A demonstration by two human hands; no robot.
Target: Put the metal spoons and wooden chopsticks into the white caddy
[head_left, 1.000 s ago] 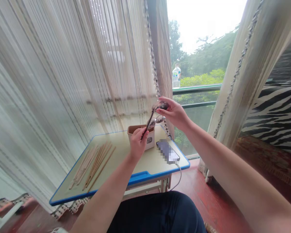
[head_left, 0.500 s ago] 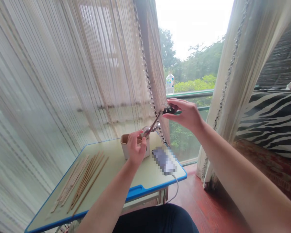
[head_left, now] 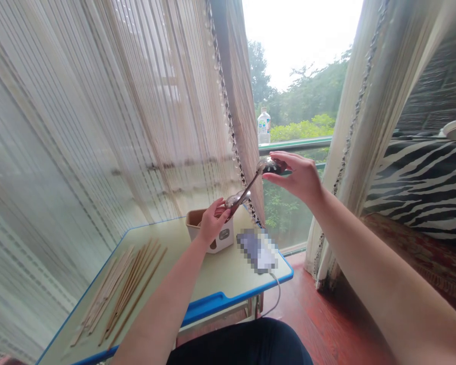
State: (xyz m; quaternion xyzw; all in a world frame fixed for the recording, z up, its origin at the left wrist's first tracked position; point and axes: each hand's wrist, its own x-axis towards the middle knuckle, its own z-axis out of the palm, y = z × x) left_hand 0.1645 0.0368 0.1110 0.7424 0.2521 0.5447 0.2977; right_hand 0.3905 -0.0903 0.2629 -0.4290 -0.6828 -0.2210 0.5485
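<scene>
A slotted metal spoon (head_left: 270, 167) is held up between my hands, its holed head to the right and its thin handle slanting down to the left. My right hand (head_left: 298, 175) grips the head between thumb and fingers. My left hand (head_left: 213, 220) is closed around the lower end of the handle. Shiny rounded metal spoon bowls (head_left: 235, 199) show just beyond the left fingers; whether that hand holds them too is unclear. Behind and below the left hand stands a whitish utensil holder (head_left: 222, 242) with a brown inside, partly covered by the hand.
Several wooden chopsticks (head_left: 131, 289) lie in rows on the left of the blue-edged table (head_left: 175, 279). A blurred phone (head_left: 256, 251) with a white cable (head_left: 278, 291) lies at the right. A curtain (head_left: 99, 126) hangs behind; a plastic bottle (head_left: 264, 126) stands by the window railing.
Both hands still hold the spoon, which has shifted slightly right with my right hand. My left hand has shifted a little, showing more of the holder's front.
</scene>
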